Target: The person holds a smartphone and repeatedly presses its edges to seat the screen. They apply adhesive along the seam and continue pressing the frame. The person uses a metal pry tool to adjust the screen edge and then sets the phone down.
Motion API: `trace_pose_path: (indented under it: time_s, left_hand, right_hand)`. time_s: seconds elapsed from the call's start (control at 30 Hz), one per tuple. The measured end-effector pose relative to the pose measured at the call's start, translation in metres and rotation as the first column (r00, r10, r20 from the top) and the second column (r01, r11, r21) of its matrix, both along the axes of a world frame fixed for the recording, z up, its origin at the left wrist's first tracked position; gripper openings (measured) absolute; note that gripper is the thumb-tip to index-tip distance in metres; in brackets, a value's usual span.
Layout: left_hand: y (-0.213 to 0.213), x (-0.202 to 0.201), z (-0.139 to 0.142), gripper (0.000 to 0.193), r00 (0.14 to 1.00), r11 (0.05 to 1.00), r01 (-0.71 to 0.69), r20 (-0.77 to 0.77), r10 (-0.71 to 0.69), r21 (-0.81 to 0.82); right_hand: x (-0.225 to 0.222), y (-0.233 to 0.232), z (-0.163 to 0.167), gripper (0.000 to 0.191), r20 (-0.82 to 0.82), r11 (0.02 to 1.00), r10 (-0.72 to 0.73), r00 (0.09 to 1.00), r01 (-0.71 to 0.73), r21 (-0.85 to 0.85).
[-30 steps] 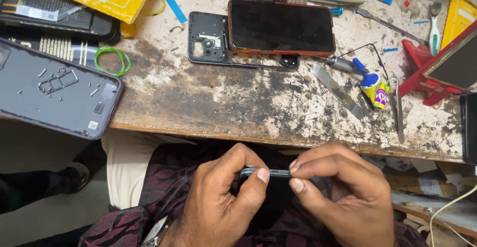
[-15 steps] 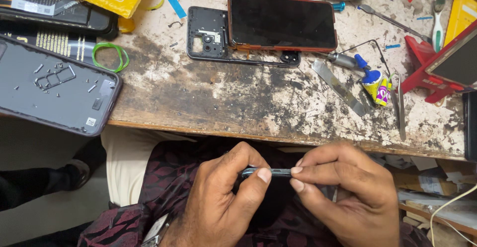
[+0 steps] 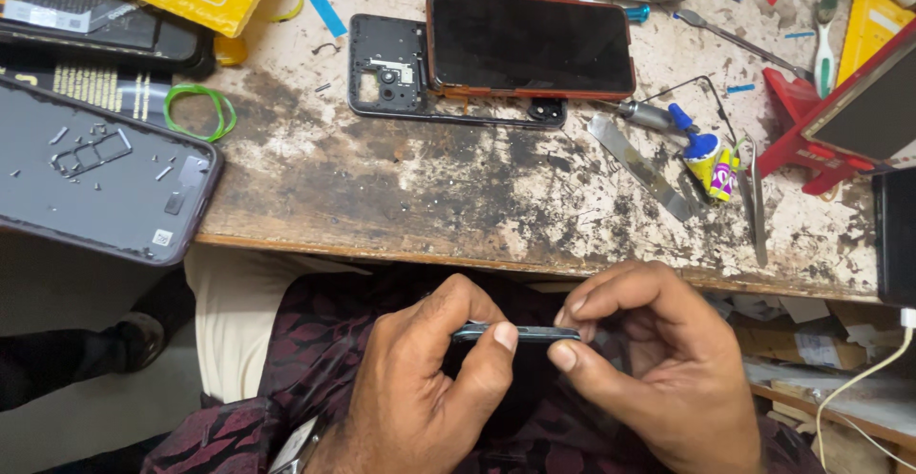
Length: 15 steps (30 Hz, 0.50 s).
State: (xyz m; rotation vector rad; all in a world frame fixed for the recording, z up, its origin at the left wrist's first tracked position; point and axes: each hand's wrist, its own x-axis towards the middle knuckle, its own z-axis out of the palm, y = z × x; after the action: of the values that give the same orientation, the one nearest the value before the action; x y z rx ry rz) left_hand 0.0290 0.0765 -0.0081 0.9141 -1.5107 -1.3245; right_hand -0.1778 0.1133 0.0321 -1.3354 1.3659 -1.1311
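2 hands worked low over the lap, below the workbench (image 3: 477, 207) edge. Left hand (image 3: 420, 393) and right hand (image 3: 658, 379) both pinched a thin dark phone part (image 3: 520, 333) edge-on, fingertips closed on its rim. Doing it well probably meant even, gentle pressure, keeping it level, never twisting.
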Motion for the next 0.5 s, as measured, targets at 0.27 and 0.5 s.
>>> trace_pose_path:
  time_s: [0.27,0.5]
  left_hand:
    - [0.001,-0.002,-0.003,0.015,1.0,1.0,-0.007,-0.018,0.007,0.01]
    - [0.001,-0.004,-0.004,0.015,0.999,1.0,0.006,-0.038,-0.006,-0.015]
  right_hand:
    - [-0.015,0.002,0.004,0.022,0.119,0.994,0.039,0.992,-0.051,0.093]
    - [-0.014,-0.003,0.006,0.017,0.178,0.988,0.047,0.983,-0.072,0.135]
